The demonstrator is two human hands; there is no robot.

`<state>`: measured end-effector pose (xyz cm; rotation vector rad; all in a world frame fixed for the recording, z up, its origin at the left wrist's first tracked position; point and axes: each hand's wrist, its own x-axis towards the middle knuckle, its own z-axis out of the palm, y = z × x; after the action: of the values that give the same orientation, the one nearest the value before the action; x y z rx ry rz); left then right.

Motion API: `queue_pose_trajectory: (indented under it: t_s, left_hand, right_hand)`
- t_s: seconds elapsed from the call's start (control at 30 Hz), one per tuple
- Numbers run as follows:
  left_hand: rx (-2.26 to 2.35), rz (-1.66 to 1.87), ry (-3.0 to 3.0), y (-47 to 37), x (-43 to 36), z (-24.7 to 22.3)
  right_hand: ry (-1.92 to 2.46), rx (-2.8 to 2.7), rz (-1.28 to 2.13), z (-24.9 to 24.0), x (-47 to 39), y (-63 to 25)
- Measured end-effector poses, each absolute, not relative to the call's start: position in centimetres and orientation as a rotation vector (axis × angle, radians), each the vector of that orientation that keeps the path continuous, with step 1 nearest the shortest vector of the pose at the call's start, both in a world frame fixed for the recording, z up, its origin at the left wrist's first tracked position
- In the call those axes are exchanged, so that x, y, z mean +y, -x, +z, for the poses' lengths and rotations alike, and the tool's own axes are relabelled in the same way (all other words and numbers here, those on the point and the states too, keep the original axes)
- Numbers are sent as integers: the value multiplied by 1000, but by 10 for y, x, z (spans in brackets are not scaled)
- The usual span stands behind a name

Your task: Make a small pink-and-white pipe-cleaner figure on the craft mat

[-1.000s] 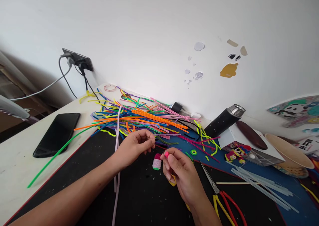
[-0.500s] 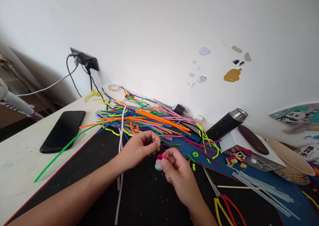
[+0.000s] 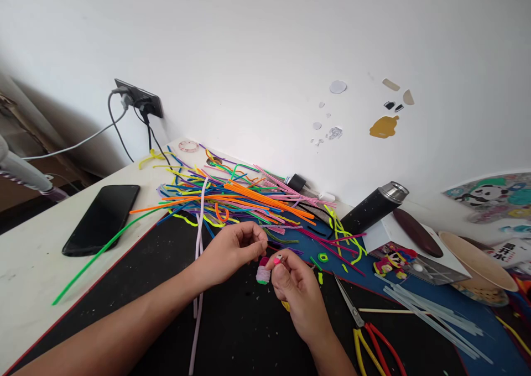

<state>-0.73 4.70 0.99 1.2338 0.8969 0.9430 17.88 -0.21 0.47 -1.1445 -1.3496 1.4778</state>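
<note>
Small pink piece in hand; wound piece set by, apart from it

Pinched between my right thumb and forefinger: a small bright pink piece (image 3: 279, 259), partly covered by the fingers, so its full shape cannot be told. My right hand (image 3: 299, 296) is clamped on it, above the black mat (image 3: 240, 334). My left hand (image 3: 232, 252) is just beside, thumb and fingertips drawn together; whether anything thin sits between them, I cannot tell.

Just behind the right fingertips, on the mat: a stubby wound piece of fuzzy stem (image 3: 263, 275), magenta on top, lilac round the middle, green at the base. Judged done: its winding, which looks complete. Judged unfinished: the pink piece, held in the fingers and not joined to anything I can make out. A yellow bit (image 3: 285, 306) shows under my right hand, mostly hidden.

Further out: long lilac fuzzy stems (image 3: 197, 304) by my left wrist, uncut by the look of them; scissors with red and yellow handles (image 3: 357, 319), lying blades parted, not in use; a small green fuzzy ring (image 3: 322, 257); behind, a large multicoloured heap of fuzzy stems (image 3: 269, 200), plenty of stock left.
</note>
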Motion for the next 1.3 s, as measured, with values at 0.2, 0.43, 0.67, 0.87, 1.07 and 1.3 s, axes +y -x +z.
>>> queue_pose_trajectory:
  t_s: [0.2,0.43,0.67,0.87,1.07,1.3]
  left_hand:
    - [884,917,-1199,5,44,14]
    - [836,871,-1147,5,43,16]
    - [796,820,-1117,3,43,14]
    - [790,818,-1113,3,41,16]
    - [794,819,-1114,3,42,15]
    - [787,822,-1134,4,43,13]
  right_hand:
    - [1285,-1546,1208,4,-3,-173]
    - [1361,-1619,1055,2,-5,-171]
    - [1365,-1636,1093,-4,-8,-168]
    - [1378,-1614,1107,-3,-8,-167]
    - [1366,-1585,1123,-1,-7,-164]
    - [1384,-1567,1141,-2,-7,-165]
